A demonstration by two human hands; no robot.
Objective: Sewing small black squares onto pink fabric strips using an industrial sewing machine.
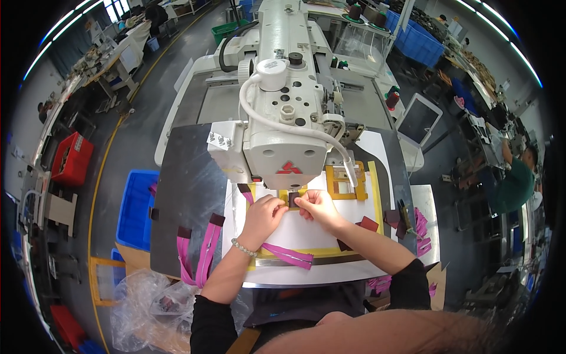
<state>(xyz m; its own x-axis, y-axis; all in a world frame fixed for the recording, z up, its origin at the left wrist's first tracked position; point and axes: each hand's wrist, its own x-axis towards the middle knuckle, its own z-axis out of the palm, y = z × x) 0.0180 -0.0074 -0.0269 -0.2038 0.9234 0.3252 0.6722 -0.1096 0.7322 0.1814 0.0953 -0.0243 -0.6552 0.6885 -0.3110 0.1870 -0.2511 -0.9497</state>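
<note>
Under the head of a large white sewing machine (284, 144), a small dark brown patch (293, 199) sits at a yellow-edged slot in a white template sheet (348, 221). My right hand (318, 207) pinches the patch at its right side. From the left, my left hand (266, 215) has its fingers closed at the slot's edge; what lies between them is hidden. A magenta zipper (288, 256) lies across the sheet's front edge, close to my left wrist. Another magenta strip (245, 193) with a dark end shows just beyond my left hand.
Two magenta zippers with dark ends (207, 251) hang over the dark table (188, 153) at left. Red and brown patches (369, 223) lie right of my right forearm. A yellow clamp frame (342, 182) is near the needle area. A blue bin (137, 206) stands left.
</note>
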